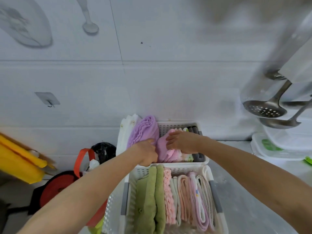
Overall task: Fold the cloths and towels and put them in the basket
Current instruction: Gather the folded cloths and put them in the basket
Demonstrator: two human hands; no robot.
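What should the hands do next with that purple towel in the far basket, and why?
Probably press the folded purple towel down into the far basket. The left hand grips its edge, the right hand lies on top, and it still rides above the neighbouring cloths, beside a taller purple towel.

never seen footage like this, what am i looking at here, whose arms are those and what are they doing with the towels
This is one picture from a wide-angle camera worn on a person's head, looking forward and down, so the two bare arms are the wearer's own. There is no robot. Two white baskets stand on a grey counter by a tiled wall. The near basket is already packed with folded cloths standing on edge, green ones on the left, pink and pale ones on the right. In the far basket, the left hand grips a purple towel, while the right hand rests with fairly straight fingers on a second purple towel beside it. Ladles hang at right.
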